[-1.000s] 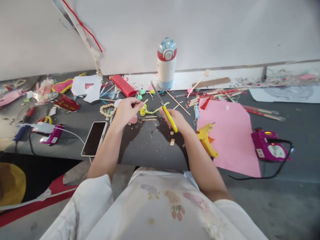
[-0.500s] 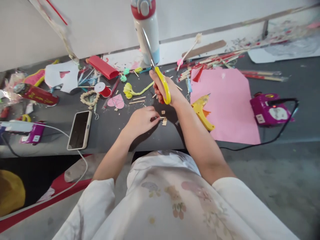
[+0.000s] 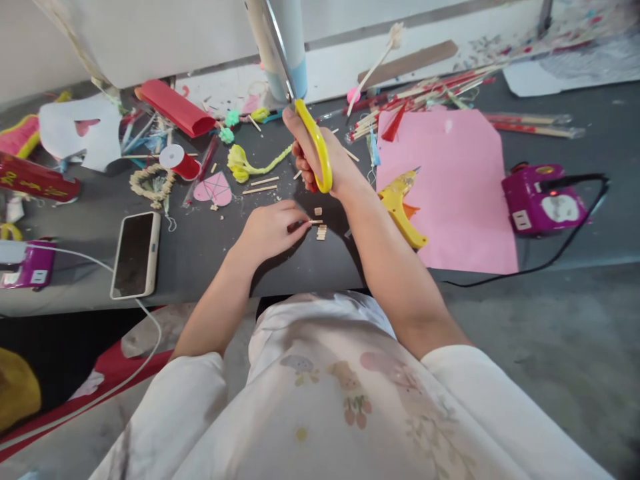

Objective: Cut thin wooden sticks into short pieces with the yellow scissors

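Observation:
My left hand (image 3: 273,232) rests low over the dark table, thumb and finger pinching a short thin wooden stick (image 3: 316,221). Just beside its tip lies a small row of cut stick pieces (image 3: 321,233), with another short bundle (image 3: 318,211) a little above. My right hand (image 3: 325,157) grips yellow-handled scissors (image 3: 320,143), blades pointing up and away from the table. Its fingers are curled around the handle. Two longer sticks (image 3: 261,186) lie between the hands and a yellow braided yarn piece (image 3: 241,164).
A yellow glue gun (image 3: 400,207) lies on pink paper (image 3: 463,200), left of a purple power block (image 3: 545,200). On the left are a phone (image 3: 135,255), a red thread spool (image 3: 186,165) and a red can (image 3: 37,179). A bottle (image 3: 293,50) stands behind the scissors.
The view has shifted, so most table items appear further left and higher. My left hand still pinches the stick near the cut pieces, and the scissors stay raised in my right hand.

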Motion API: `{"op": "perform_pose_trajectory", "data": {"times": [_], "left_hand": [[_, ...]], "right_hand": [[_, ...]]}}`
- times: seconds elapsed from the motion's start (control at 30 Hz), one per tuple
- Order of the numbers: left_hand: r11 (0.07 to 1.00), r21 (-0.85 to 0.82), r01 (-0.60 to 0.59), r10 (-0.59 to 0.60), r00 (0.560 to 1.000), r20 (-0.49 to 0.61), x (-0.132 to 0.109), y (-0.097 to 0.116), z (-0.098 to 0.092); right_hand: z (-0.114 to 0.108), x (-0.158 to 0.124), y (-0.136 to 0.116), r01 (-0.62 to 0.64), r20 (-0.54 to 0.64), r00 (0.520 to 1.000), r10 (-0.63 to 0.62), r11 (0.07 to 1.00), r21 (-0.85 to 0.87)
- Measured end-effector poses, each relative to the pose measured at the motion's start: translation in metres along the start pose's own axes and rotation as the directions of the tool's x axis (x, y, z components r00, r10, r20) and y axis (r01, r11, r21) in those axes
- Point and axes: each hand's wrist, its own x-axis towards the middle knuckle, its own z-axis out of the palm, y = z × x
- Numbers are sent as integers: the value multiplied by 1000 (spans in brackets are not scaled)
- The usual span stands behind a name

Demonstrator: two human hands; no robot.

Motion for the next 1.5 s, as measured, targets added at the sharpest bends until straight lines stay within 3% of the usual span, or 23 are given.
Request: {"op": "perform_pose_trajectory", "data": {"times": [0.33, 0.57, 1.2, 1.5], "left_hand": [[971, -206, -125, 142, 987, 73, -5, -3, -9], [973, -197, -118, 130, 990, 47, -4, -3, -8], [988, -143, -49, 67, 990, 123, -2, 0, -9], [994, -103, -26, 33, 997, 71, -2, -2, -6]], "right_hand": [[0, -1, 2, -5, 29, 1000, 5, 1000, 17], [-1, 1, 2, -8, 19, 1000, 9, 1000, -16], [1, 2, 4, 3, 31, 1000, -5, 999, 51], [1, 7, 12, 38, 45, 998, -39, 999, 23]]}}
